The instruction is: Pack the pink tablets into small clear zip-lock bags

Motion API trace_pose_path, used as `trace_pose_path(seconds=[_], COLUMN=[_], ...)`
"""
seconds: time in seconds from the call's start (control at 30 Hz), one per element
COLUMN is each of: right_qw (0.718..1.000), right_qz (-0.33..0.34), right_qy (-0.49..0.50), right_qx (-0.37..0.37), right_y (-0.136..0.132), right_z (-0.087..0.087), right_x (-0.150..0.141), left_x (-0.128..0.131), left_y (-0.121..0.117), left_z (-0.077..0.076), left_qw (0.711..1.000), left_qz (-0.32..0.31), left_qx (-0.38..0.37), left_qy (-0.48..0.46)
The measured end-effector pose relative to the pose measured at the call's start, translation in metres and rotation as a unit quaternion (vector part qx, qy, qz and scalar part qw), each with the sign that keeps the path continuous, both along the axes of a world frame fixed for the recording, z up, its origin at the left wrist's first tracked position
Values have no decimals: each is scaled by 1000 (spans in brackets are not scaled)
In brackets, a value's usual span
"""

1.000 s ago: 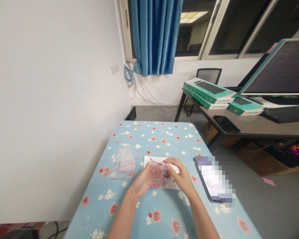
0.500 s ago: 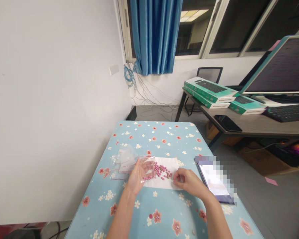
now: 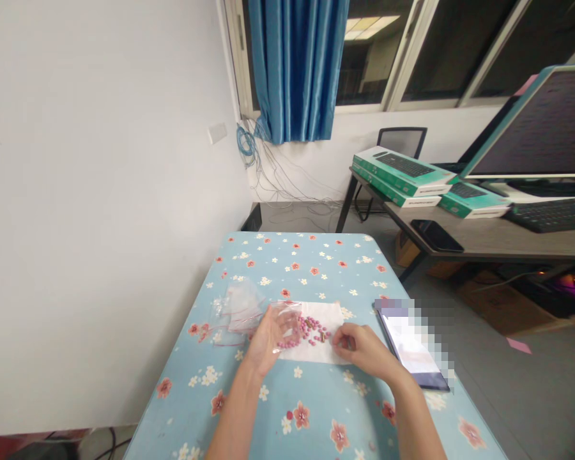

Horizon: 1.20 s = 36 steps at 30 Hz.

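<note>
A clear plastic bag (image 3: 290,314) is held in my left hand (image 3: 264,338), its fingers curled round the near side. Small round pink pills (image 3: 310,321) lie scattered on a white paper sheet (image 3: 333,312), some seen through or beside the bag. Among them are a few darker, longer capsules (image 3: 322,337). Over the sheet's right edge, my right hand (image 3: 357,345) has thumb and fingertips brought together in a pinch; whatever is between them cannot be made out. More clear bags with reddish edges (image 3: 239,313) lie to the left of my left hand.
The table wears a blue flowered cloth (image 3: 301,383). A tablet-like device (image 3: 414,351), partly pixelated, lies at the right edge. Beyond stands a desk (image 3: 479,243) with keyboard boxes (image 3: 405,172), a black phone (image 3: 437,236) and a monitor (image 3: 541,128). A white wall (image 3: 100,191) borders the left.
My left hand and the plastic bag have shifted slightly to the right over the sheet. My right hand has stayed almost in place.
</note>
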State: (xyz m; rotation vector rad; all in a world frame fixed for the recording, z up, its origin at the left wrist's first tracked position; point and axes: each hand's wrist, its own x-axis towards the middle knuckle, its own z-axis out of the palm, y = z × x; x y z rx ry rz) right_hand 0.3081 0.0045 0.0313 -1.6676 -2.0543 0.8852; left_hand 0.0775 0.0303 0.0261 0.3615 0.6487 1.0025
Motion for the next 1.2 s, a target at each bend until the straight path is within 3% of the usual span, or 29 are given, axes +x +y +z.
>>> trace_pose_path(seconds=[0.13,0.3,0.47,0.7,0.97,1.1,1.2], right_qw=[998,983,957,970,977,967,958], right_qz=[0,-15,-100,-75,-40,-71,-99], right_qy=[60,181,257,207,170,211,235], right_qx=[18,39,85,108,122,122,133], right_y=[1,6,16,25,24,21,18], right_z=[6,25,38,40,37,35,25], right_x=[-4,-19,-39,-62,-63,-58,-56], left_x=[4,6,5,6,6,7,9], left_y=[-1,-4,-6,-5,-5,-4,-4], left_z=[0,-1,-4,-9,-5,-4,-5], left_qw=[999,998,996,995,994,995,997], left_qz=[-26,-51,-69,-84,-87,-74,-30], left_qx=[18,36,54,61,71,61,64], left_qy=[-5,-4,12,10,-1,14,43])
